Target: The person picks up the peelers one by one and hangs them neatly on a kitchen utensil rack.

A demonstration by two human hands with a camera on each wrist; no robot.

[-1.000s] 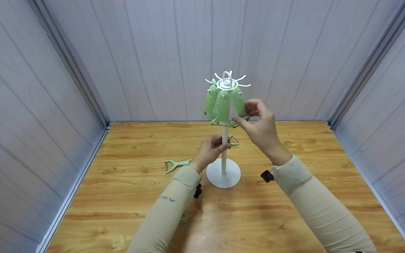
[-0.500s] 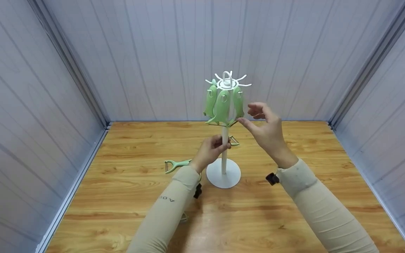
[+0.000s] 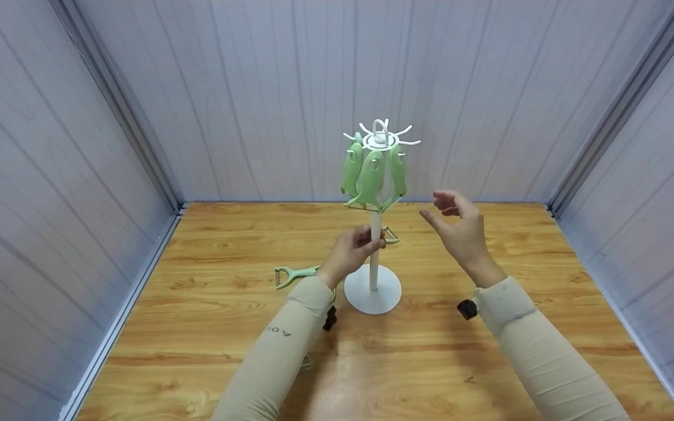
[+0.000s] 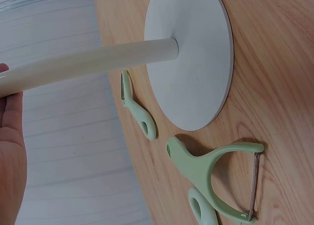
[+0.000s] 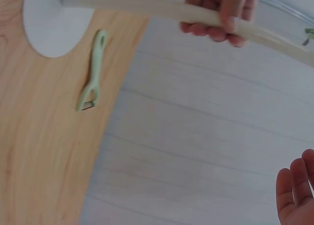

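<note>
A white hanging rack (image 3: 374, 272) stands upright on its round base (image 4: 206, 72), hooks fanned out at the top. Several light-green peelers (image 3: 370, 180) hang from the hooks on the near and left sides. My left hand (image 3: 351, 248) grips the pole partway up, fingers curled round it; the right wrist view also shows this hand (image 5: 223, 11). Off to the right of the rack, my right hand (image 3: 461, 231) is in the air with relaxed fingers, holding nothing and apart from the peelers.
Loose green peelers lie on the wooden table (image 3: 226, 327): one behind the pole (image 5: 96, 63), one left of the base (image 4: 208, 168) and another peeler (image 3: 306, 363) partly hidden by the left sleeve. Light panelled walls (image 3: 290, 88) enclose the back and sides.
My right hand has let go of the right-hand hanging peeler and drawn away, right and down. That peeler now hangs straighter. The left hand keeps its grip on the pole.
</note>
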